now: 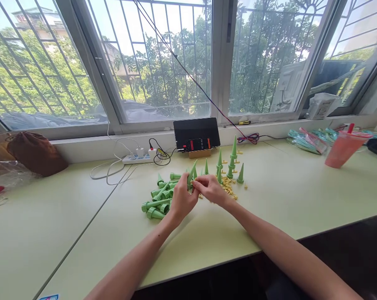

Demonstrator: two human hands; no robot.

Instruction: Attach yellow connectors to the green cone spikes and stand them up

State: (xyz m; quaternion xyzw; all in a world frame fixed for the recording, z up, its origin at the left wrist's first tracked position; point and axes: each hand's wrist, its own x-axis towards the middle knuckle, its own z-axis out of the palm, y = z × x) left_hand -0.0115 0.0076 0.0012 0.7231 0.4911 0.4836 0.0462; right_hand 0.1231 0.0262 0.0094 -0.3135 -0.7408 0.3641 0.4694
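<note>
My left hand [182, 198] is closed around a green plastic watering spike [192, 170], its tip pointing up. Against the lower part of that spike, the fingers of my right hand [211, 188] pinch a small yellow valve [194, 180], mostly covered by the fingertips. A heap of green spikes [157, 204] lies to the left of my left hand. Just beyond my right hand are loose yellow valves [228, 185] in a pile. Behind that pile stand stacked green spikes [232, 160] with yellow valves sticking out at their sides, and a single green spike [241, 174] stands upright at the right.
A tablet [196, 129] leans at the back with a phone [198, 144] before it. A power strip [138, 157] with cables is left of them. On the right are a red drink cup [345, 150] and plastic bags [307, 141]. A brown pouch [35, 154] sits far left.
</note>
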